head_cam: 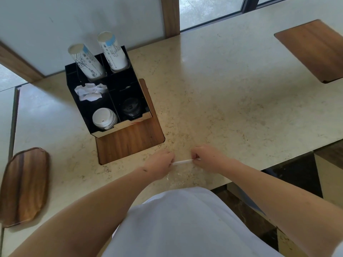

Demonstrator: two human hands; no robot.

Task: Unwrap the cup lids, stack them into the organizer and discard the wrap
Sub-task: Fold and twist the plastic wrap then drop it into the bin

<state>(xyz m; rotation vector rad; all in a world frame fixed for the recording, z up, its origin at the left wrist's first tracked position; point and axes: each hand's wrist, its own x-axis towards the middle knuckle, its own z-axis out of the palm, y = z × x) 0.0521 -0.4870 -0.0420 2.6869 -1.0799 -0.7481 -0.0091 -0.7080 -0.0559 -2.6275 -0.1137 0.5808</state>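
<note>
A black organizer [87, 117] stands on the counter at the upper left. A stack of white lids [104, 118] fills its front left compartment, and black lids [130, 108] lie in the front right one. My left hand [159, 162] and my right hand [206, 157] are close together near the counter's front edge. Each pinches one end of a thin white rolled strip [183, 161] stretched between them. Clear plastic wrap [183, 179] lies flat on the counter just below my hands.
Two stacks of paper cups [89, 62] lean out of the organizer's back compartments, and crumpled white paper [90, 91] sits in a middle one. A wooden tray [24, 186] lies at the left. Wooden inset panels [130, 143] sit in the marble counter [232, 101].
</note>
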